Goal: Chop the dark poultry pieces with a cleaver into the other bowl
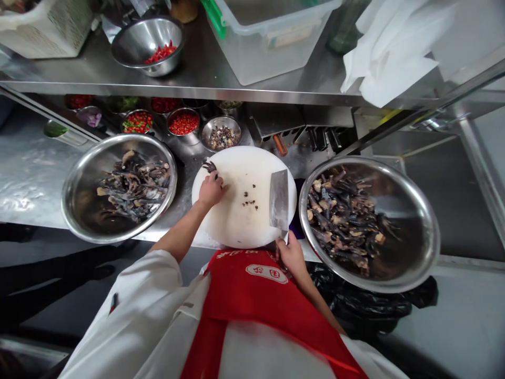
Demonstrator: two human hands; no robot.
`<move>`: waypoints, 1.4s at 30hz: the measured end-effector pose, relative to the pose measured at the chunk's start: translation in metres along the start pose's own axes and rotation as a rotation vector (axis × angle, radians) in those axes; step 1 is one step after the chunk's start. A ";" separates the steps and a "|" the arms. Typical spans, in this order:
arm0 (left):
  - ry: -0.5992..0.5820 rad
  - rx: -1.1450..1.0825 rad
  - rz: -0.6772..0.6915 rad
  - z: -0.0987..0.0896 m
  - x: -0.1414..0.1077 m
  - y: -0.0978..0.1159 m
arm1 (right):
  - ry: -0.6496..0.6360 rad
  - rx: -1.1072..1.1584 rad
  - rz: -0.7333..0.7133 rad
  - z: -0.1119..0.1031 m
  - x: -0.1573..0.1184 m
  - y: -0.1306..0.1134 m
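Red apron (pixel 252 297) nearest; left hand (pixel 212 189) forward, grip narrow on dark claw (pixel 209 166); right hand (pixel 291 253) clasping cleaver (pixel 279 200).

Red apron (pixel 252 295) with white markings, white long-sleeved top (pixel 134 310)

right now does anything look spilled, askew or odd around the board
Small dark bits lie scattered loose on the white board, left of the cleaver. White sheets droop over the shelf edge, looking askew.

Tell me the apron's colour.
The apron is red, with a pale printed patch and lettering near the top; the head view shows it best.
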State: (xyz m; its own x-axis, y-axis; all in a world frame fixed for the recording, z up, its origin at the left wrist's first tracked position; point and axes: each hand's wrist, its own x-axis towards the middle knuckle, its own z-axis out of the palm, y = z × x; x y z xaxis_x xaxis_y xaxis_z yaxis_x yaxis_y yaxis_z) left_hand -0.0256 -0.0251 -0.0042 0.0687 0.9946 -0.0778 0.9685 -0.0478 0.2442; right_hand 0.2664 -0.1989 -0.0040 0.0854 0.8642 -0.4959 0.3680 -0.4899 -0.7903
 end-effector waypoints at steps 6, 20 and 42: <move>0.098 -0.171 -0.137 -0.007 -0.063 -0.050 | -0.119 -0.094 -0.069 0.004 -0.001 -0.032; 0.179 -0.647 -0.118 -0.027 -0.124 -0.007 | -0.311 -0.288 -0.143 0.030 0.007 -0.077; 0.216 -0.534 -0.074 -0.023 -0.110 0.057 | -0.309 -0.848 -0.359 0.047 0.018 -0.109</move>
State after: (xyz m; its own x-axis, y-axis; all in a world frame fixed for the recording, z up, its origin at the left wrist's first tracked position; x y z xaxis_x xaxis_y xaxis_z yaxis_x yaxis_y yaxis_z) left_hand 0.0163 -0.1350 0.0405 -0.0988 0.9925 0.0719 0.7098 0.0196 0.7041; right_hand 0.1845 -0.1355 0.0565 -0.3649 0.8185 -0.4438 0.8801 0.1478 -0.4511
